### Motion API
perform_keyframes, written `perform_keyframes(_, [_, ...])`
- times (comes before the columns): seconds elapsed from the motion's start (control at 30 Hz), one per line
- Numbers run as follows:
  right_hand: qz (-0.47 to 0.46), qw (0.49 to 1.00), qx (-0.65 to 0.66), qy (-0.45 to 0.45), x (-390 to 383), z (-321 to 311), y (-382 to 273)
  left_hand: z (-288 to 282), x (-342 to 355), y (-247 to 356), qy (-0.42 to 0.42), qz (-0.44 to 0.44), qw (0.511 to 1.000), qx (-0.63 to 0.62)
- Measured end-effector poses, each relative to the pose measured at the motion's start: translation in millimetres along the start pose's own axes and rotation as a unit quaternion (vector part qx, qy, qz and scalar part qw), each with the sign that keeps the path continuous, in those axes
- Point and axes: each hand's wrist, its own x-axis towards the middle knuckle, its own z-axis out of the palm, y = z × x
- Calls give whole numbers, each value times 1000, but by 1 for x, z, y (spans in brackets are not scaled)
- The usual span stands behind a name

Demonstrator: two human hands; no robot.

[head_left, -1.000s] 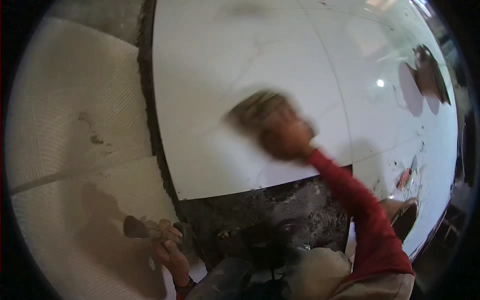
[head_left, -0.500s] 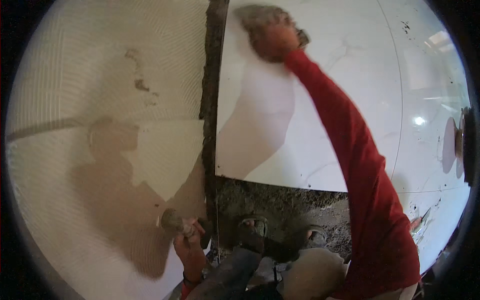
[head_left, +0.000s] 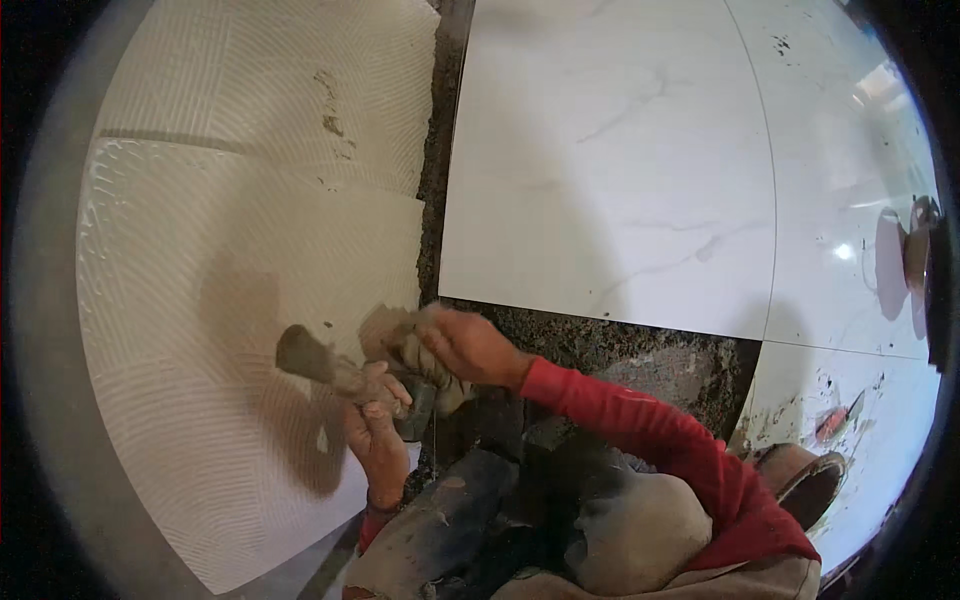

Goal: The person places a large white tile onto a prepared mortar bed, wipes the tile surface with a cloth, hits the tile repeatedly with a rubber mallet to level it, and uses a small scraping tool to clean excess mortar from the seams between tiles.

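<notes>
My left hand (head_left: 378, 425) is closed on a scraper (head_left: 305, 352) with a dusty blade, over the tiles with ridged adhesive (head_left: 200, 250) at left; a dark block (head_left: 415, 415) sits beside its fingers. My right hand (head_left: 465, 345) is closed on a crumpled, dirty rag (head_left: 425, 370), close above my left hand and partly overlapping it in view. A large white marble-patterned tile (head_left: 610, 170) lies ahead to the right, with dark, rough mortar bed (head_left: 640, 370) along its near and left edges.
A red-handled tool (head_left: 830, 424) lies on the smeared tiles at right, near a round container (head_left: 810, 485). A brown object (head_left: 915, 265) stands on the glossy tile at the far right. My knees and legs fill the lower middle; grey floor (head_left: 120, 480) borders the ridged tiles.
My right hand with the rag has moved from over the white tile back down beside my left hand. The view has shifted, showing more of the ridged tiles' outer edge.
</notes>
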Motion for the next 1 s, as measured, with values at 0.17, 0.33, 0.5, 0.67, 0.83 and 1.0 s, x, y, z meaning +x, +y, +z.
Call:
perform_keyframes(0.17, [74,965,103,228,-22,-154,-2,-5,-9,8,71,66,995,-22])
perform_keyframes(0.33, [-9,901,-150,406,-85,-364,71,-17,-1,13,43,89,994,37])
perform_keyframes(0.5, [316,694,-471,444,-32,-340,97,-23,-10,1,27,-39,994,101])
perform_keyframes(0.67, [203,819,-404,354,10,-149,141,12,8,12,18,-18,985,173])
perform_keyframes(0.83, [-44,903,-402,142,0,-5,54,54,30,23,30,-64,995,67])
perform_keyframes(1.0, [79,902,-297,303,-46,-96,73,64,35,17,-66,-11,994,86])
